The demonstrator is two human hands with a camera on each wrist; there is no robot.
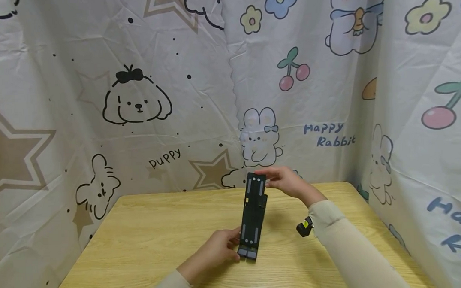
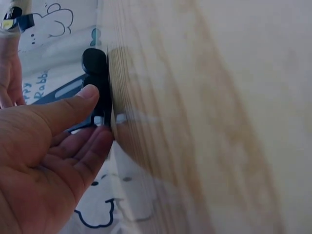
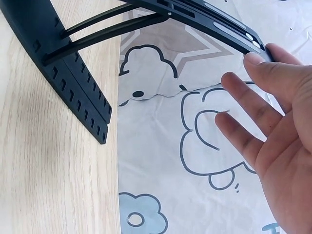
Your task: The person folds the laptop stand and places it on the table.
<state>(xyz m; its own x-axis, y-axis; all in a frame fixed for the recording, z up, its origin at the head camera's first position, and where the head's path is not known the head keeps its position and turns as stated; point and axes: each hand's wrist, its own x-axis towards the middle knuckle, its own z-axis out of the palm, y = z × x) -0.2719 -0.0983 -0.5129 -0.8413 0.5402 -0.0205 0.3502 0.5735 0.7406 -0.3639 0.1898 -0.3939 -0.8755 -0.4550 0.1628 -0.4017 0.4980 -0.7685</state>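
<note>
A black folding laptop stand (image 1: 252, 211) stands unfolded and tilted near the middle of the table. Grey pad strips line its upper plate, and two padded lips sit at its lower front end. My left hand (image 1: 219, 244) holds that lower end from the left, thumb (image 2: 73, 107) on one side and fingers beneath. At the raised top end, my right hand (image 1: 288, 182) pinches the plate between thumb and index finger, its other fingers spread free. The right wrist view shows the notched base (image 3: 73, 83) on the table and two support struts (image 3: 105, 34) reaching up to the plate.
The wood-grain table (image 1: 160, 220) runs back to a printed curtain (image 1: 197, 98), which also hangs along the left and right sides. A small black and yellow device (image 1: 305, 226) is worn on my right wrist.
</note>
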